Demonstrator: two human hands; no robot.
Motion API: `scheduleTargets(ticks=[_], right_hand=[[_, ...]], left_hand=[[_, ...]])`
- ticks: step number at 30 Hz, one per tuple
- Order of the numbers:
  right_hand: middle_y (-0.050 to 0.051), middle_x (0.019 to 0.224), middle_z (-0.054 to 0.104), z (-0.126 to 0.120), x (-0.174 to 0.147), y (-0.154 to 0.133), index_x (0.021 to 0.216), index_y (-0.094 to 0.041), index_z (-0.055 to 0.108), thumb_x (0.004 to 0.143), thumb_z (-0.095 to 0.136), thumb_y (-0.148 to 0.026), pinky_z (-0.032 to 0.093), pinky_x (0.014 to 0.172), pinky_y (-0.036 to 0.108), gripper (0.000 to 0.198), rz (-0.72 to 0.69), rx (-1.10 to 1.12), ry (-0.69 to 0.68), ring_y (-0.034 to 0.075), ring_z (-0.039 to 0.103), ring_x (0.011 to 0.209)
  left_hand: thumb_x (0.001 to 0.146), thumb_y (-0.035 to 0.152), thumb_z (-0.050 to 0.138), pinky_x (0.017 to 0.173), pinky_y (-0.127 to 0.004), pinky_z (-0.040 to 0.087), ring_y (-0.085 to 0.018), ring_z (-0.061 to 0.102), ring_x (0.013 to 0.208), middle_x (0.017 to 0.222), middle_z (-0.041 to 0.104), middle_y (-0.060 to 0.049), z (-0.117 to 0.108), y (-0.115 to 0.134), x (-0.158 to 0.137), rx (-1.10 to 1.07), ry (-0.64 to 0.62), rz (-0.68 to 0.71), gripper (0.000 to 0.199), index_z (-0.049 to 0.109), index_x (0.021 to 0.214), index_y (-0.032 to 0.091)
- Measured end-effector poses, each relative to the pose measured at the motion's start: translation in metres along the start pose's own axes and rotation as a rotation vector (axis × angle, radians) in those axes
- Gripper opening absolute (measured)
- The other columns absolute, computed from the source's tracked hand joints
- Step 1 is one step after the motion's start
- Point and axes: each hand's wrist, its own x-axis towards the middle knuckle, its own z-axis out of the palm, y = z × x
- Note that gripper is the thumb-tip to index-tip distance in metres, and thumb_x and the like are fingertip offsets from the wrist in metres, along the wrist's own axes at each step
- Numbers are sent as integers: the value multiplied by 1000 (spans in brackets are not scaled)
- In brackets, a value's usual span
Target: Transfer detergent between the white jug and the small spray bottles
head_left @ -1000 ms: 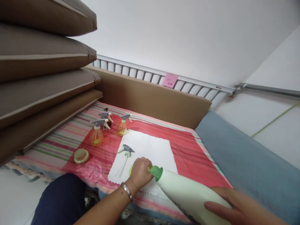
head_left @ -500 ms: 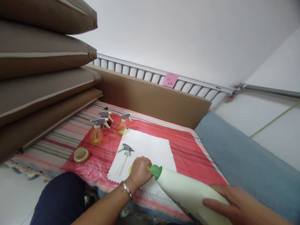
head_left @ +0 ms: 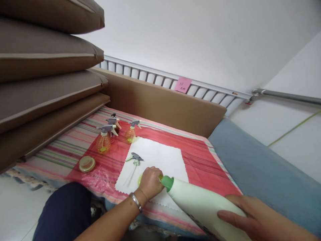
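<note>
My right hand (head_left: 240, 214) is wrapped round a large pale green bottle (head_left: 200, 204), tilted so that its darker green spout (head_left: 167, 182) points left. My left hand (head_left: 151, 182) is closed round a small yellow spray bottle, its neck right at the spout. Only a yellow edge of that spray bottle (head_left: 139, 179) shows beside the hand; the rest is covered. A grey spray head with its dip tube (head_left: 136, 158) lies on the white scalloped sheet (head_left: 160, 152), just beyond my left hand.
Several spray bottles stand at the back left, among them an amber one (head_left: 103, 142) and another (head_left: 130, 134). A round cream lid (head_left: 87, 164) lies nearer. Stacked brown cushions (head_left: 50, 67) rise at left. Behind are a brown board (head_left: 160, 103) and a radiator (head_left: 150, 78).
Almost nothing differs. Both hands keep their grip, the spout stays at the spray bottle's neck, and the view has shifted very slightly.
</note>
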Motion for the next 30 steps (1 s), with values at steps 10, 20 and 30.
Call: scheduleTargets(ticks=[10,20,30], right_hand=[[1,59,52,-1,4,6,78,-20,61,67,46,-55,34,32,19,40,5,-28,-70,15,53,49],[0,58,49,-4,-2,-2,79,-18,61,70,48,-51,31,32,18,37,7,-6,-84,14,50,48],[4,66,57,-5,-3,-1,82,-15,62,73,45,-50,33,34,18,40,24,-52,-59,14,54,52]], left_hand=[[68,20,56,66,-30,37,-20,59,72,69,67,-6,0,0,-1,11,-6,5,9,64,67,18],[68,20,56,67,-30,37,-20,59,72,70,67,-6,0,1,-1,15,-15,8,9,65,68,18],[69,20,55,67,-31,37,-21,59,73,69,67,-6,0,1,-1,17,-11,12,10,65,68,17]])
